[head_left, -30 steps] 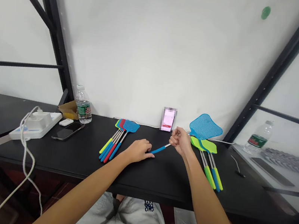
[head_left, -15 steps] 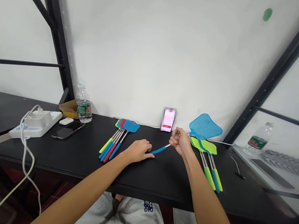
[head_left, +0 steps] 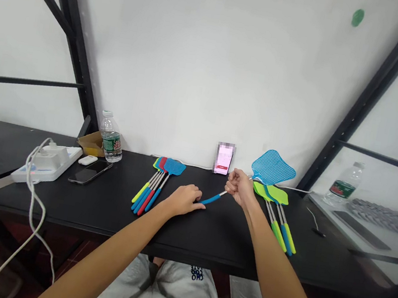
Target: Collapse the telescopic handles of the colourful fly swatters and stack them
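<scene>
In the head view, the right hand has its fingers clenched around the thin silvery shaft of a blue fly swatter. The swatter's broad, rounded-diamond head, finely perforated, spreads out to the right of those fingers, near the lime-headed swatters. Its plain blue handle slants down leftward to the left hand, whose fingers bend loosely at its end; whether they grip it cannot be told. Left of them, a multicoloured bundle lies on the black worktop.
</scene>
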`<state>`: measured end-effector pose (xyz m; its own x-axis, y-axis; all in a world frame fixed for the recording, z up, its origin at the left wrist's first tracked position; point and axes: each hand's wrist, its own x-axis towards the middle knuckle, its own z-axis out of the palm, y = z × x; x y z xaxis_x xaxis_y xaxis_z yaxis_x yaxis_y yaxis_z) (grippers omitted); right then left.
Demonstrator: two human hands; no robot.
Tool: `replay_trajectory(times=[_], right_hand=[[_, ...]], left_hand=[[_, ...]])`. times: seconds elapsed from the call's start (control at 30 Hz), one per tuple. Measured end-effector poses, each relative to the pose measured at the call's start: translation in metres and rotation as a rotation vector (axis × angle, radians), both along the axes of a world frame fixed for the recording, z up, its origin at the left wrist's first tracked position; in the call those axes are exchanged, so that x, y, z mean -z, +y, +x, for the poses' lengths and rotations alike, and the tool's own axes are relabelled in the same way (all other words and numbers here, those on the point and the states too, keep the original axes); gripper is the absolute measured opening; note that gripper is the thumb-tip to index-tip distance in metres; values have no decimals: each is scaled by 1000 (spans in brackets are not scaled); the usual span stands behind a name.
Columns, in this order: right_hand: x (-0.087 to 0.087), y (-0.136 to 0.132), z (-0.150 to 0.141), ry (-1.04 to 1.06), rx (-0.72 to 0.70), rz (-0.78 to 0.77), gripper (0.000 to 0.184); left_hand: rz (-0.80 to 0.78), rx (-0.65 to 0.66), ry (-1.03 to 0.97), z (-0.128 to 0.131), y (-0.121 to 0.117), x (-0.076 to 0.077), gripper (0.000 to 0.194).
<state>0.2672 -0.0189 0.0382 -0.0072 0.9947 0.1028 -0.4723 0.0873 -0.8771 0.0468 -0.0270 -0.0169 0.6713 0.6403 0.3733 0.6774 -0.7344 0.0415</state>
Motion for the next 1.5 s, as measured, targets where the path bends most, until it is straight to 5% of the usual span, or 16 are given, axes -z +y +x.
replay_trajectory(times=[0.87, 1.5], right_hand=[[0, 0, 0, -25, 9, 6, 28], [16, -1, -6, -19, 16, 34, 31]], left_hand=[[-24, -1, -3, 0, 0, 0, 39], [11, -19, 4, 1, -2, 2, 26]])
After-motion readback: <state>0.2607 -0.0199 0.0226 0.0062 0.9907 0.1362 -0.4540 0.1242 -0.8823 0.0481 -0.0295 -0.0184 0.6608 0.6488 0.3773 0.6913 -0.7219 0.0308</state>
